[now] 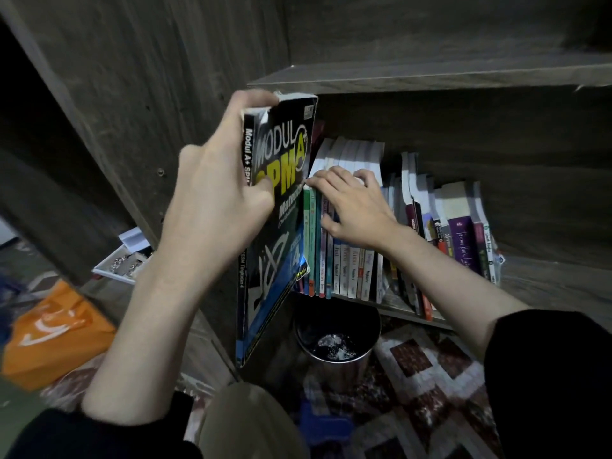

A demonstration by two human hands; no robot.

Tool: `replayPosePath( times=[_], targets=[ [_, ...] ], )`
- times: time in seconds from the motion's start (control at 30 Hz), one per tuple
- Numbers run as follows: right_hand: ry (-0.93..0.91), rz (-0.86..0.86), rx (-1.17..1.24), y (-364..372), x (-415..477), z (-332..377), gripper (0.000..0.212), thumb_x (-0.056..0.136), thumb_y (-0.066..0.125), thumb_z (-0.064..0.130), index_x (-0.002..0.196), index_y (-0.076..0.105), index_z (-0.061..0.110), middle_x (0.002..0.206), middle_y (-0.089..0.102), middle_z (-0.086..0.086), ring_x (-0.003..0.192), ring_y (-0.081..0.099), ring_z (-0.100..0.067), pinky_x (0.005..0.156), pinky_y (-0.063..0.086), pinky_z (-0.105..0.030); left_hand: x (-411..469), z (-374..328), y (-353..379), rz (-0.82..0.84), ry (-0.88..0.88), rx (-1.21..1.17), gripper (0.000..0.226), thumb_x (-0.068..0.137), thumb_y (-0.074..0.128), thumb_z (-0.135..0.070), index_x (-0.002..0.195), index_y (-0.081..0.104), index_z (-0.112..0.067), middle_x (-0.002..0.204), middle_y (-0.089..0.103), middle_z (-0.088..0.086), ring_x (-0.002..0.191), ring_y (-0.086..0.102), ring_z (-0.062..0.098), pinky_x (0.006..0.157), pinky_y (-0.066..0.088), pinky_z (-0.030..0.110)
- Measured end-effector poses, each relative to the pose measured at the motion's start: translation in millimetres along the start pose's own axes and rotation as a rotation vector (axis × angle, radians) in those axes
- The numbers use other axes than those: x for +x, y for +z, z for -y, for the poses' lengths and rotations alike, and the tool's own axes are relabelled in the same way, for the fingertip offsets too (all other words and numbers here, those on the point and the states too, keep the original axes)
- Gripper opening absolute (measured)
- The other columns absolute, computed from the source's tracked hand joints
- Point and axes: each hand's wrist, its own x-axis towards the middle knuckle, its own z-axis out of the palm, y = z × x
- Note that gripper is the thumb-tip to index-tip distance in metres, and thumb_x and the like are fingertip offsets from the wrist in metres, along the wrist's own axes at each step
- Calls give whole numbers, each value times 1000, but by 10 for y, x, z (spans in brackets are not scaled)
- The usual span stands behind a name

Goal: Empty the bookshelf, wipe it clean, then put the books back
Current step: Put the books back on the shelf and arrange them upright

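Because the bin (pixel 337 342) stands open on the carpet (pixel 430 376) right under the shelf edge, at lower centre of the frame, anything that slips from either hand could land in it or knock it over. Just above it, left of centre, the left hand (pixel 215 200) holds a large black workbook (pixel 281 226) upright. Its fingers (pixel 251 97) wrap the top and back while the thumb presses the front cover, so they are clamped on the book. The grip sits high and the lower corner hangs free over the bin. The front cover looks bent away at the bottom, so I judge the book could swing, slide down through the grip or tear at that cover.

Further in, the right hand (pixel 354 203) lies on the row of books (pixel 457 233) standing on the lower board of the bookshelf (pixel 536 276). Its fingers (pixel 364 175) are curled over the top edges of books near the row's left end, and the thumb lies against their spines, gripping them. Several books further right stand tilted rather than upright, and whatever props the row's left end is hidden behind the workbook. A pull on those few could drag their neighbours off the board or topple the leaning ones.
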Motion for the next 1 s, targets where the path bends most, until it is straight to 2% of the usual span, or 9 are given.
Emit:
replayPosePath(
  times=[0.07, 0.17, 0.27, 0.33, 0.4, 0.63, 0.73, 0.9, 1.0],
  targets=[
    [0, 4, -10, 9, 2, 1, 60, 83, 54, 34, 140, 36, 24, 141, 42, 6, 131, 33, -14, 104, 20, -41, -58, -31, 14, -9, 2, 4, 63, 77, 59, 0, 124, 44, -40, 69, 62, 3, 61, 51, 13, 63, 42, 24],
    [0, 13, -14, 6, 8, 8, 60, 83, 53, 35, 140, 36, 24, 141, 42, 5, 132, 33, -15, 105, 21, -41, -134, -30, 69, -35, 0, 0, 66, 76, 58, 3, 126, 44, -38, 56, 53, -2, 54, 50, 9, 54, 38, 15],
    [2, 17, -18, -9, 7, 11, 60, 83, 53, 35, 140, 36, 23, 142, 42, 5, 132, 33, -15, 104, 21, -41, -239, 1, 190, -7, -18, 18, 71, 77, 57, 3, 128, 41, -43, 47, 47, -2, 52, 52, 7, 52, 39, 15],
    [2, 18, -15, -23, 5, 12, 61, 84, 53, 35, 140, 36, 23, 142, 41, 5, 132, 33, -15, 104, 20, -41, -276, 79, 281, 29, -48, -4, 72, 78, 56, 2, 127, 37, -47, 52, 56, 4, 49, 53, 12, 50, 41, 20],
    [1, 23, -3, -25, 4, 14, 60, 83, 53, 34, 140, 36, 23, 142, 41, 5, 132, 33, -14, 105, 20, -41, -277, 188, 363, 42, -87, -43, 70, 78, 55, 2, 125, 37, -47, 61, 63, 8, 49, 53, 15, 55, 44, 26],
    [10, 18, 22, -37, -3, 24, 58, 84, 51, 33, 139, 37, 23, 141, 43, 5, 131, 34, -15, 105, 21, -42, -254, 446, 646, 121, -238, -112, 68, 82, 56, 3, 128, 38, -44, 70, 66, 6, 49, 56, 12, 60, 51, 29],
    [2, 21, 31, -63, -29, 1, 57, 84, 51, 32, 139, 37, 24, 142, 42, 6, 132, 33, -14, 105, 21, -42, -239, 496, 701, 125, -239, -121, 67, 83, 56, 2, 126, 37, -45, 74, 68, 10, 56, 61, 21, 62, 55, 36],
    [-2, 2, 23, -66, -116, -67, 57, 82, 51, 30, 138, 39, 24, 141, 43, 7, 131, 34, -13, 105, 20, -40, -272, 495, 693, 103, -227, -109, 68, 84, 57, 1, 127, 36, -46, 71, 67, 12, 51, 58, 22, 57, 52, 34],
    [-7, -10, 23, -75, -165, -97, 58, 82, 52, 29, 138, 41, 24, 140, 45, 6, 131, 35, -14, 104, 20, -40, -242, 445, 626, 64, -198, -110, 66, 82, 57, 2, 129, 39, -42, 65, 62, 19, 49, 52, 21, 50, 43, 21]
  ],
)
